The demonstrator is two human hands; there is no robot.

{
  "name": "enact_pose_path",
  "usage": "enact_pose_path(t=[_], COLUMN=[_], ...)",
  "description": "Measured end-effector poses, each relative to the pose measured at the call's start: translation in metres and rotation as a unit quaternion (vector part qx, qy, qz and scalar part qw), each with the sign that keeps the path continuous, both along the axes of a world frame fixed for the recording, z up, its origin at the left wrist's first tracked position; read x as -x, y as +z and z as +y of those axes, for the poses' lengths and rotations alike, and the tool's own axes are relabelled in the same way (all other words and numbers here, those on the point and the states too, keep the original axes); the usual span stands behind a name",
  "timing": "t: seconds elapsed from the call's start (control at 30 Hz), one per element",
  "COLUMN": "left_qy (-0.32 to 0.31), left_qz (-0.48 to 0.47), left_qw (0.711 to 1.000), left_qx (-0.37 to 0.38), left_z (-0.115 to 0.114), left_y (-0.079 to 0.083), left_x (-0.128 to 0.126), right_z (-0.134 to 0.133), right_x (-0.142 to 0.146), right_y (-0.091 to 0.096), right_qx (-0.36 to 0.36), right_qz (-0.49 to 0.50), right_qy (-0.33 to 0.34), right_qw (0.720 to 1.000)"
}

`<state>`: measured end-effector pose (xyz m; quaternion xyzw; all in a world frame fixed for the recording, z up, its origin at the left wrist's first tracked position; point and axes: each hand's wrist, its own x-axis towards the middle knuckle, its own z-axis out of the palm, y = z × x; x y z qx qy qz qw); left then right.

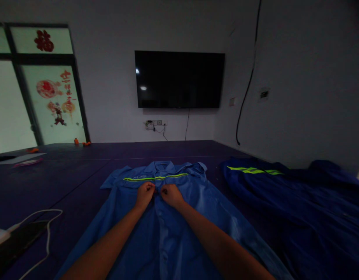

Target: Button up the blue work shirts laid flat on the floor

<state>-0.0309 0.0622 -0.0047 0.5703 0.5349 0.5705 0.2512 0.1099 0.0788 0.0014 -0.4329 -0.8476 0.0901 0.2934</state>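
Observation:
A light blue work shirt (197, 217) with a yellow-green reflective stripe across the chest lies flat, front up, on a dark purple surface (80, 171). My left hand (144, 194) and my right hand (171, 194) meet at the shirt's front placket just below the stripe. Both hands are closed, fingers pinching the fabric edges at the centre line. What exactly sits between the fingertips is too small to see.
A darker blue garment (298, 210) with a reflective stripe lies heaped to the right. At the lower left lie a dark flat device (16, 243) and a white cable (48, 229). A black TV (179, 79) hangs on the far wall, and a glass door (36, 101) stands left.

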Motion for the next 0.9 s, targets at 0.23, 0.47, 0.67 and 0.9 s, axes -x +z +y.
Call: enact_pose_path(t=[0.23,0.47,0.67,0.9], left_qy=[0.018,0.041,0.051,0.052], left_qz=[0.02,0.039,0.061,0.058], left_qw=[1.0,0.998,0.997,0.997], left_qx=[-0.003,0.004,0.003,0.006], left_z=[0.0,0.002,-0.001,-0.005], left_y=[-0.001,-0.004,-0.001,0.004], left_x=[0.001,0.003,0.002,0.0], right_z=[-0.007,-0.01,-0.012,-0.011], right_x=[-0.001,0.0,-0.001,-0.001], right_y=[0.005,0.006,0.008,0.007], right_qx=[-0.038,-0.036,-0.031,-0.032], right_qz=[-0.069,-0.069,-0.066,-0.067], right_qy=[-0.019,-0.048,-0.033,-0.032], right_qw=[0.997,0.996,0.997,0.997])
